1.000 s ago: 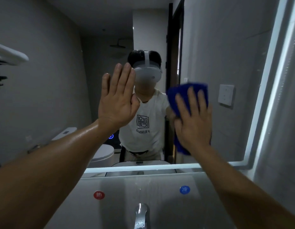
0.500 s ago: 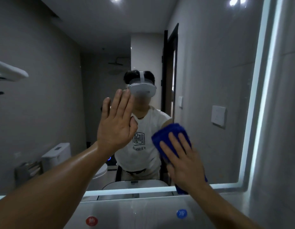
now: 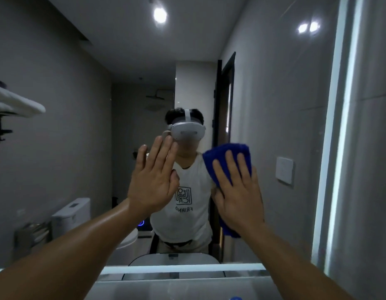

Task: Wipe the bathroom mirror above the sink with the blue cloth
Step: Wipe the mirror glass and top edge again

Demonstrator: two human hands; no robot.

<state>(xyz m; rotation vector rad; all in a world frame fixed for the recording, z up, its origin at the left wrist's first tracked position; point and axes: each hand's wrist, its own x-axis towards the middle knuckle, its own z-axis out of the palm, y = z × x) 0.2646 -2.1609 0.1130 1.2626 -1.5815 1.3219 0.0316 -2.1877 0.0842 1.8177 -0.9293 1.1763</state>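
The bathroom mirror (image 3: 274,105) fills most of the head view, edged by a lit strip on the right and along the bottom. My right hand (image 3: 237,198) lies flat with straight fingers on the blue cloth (image 3: 231,154), pressing it against the glass right of centre. The cloth's folded top shows above my fingertips and a corner hangs below my wrist. My left hand (image 3: 153,180) is raised left of it, fingers straight and together, palm toward the mirror; whether it touches the glass is unclear. It holds nothing.
The mirror reflects a person in a white T-shirt and headset, a toilet (image 3: 73,215), a dark doorway and a wall switch (image 3: 285,172). A white folded towel on a rack (image 3: 16,102) sits at the left. The white ledge (image 3: 187,284) below the mirror shows at the bottom.
My right hand slid the cloth down the glass and then back up and to the right. The view tilted upward, bringing the ceiling lights in. My left hand stayed raised and flat.
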